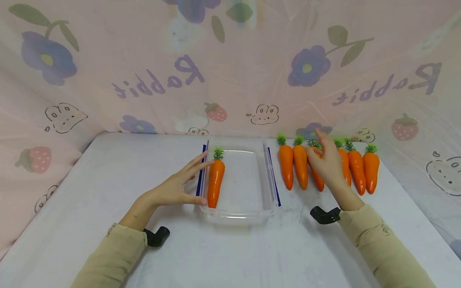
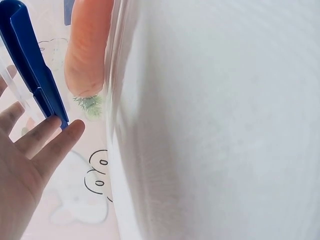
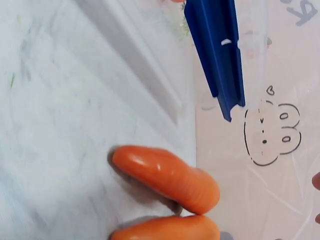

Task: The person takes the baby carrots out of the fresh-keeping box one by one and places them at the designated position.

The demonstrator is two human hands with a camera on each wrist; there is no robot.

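Note:
A clear plastic box with blue clip flaps stands in the middle of the table. One orange carrot with a green tuft lies lengthwise along its left wall, inside. At the box's left side is my left hand, fingers spread and fingertips right at the rim and clip. My right hand is over the row of carrots to the right of the box, index finger extended and thumb apart from it. It partly hides the middle of the row. Only its fingertips show at the right wrist view's edge.
Several carrots lie side by side in the row, tufts toward the back; the outermost right carrot is near the table's right side. A printed curtain hangs behind the white table. Black wrist cameras jut from both sleeves.

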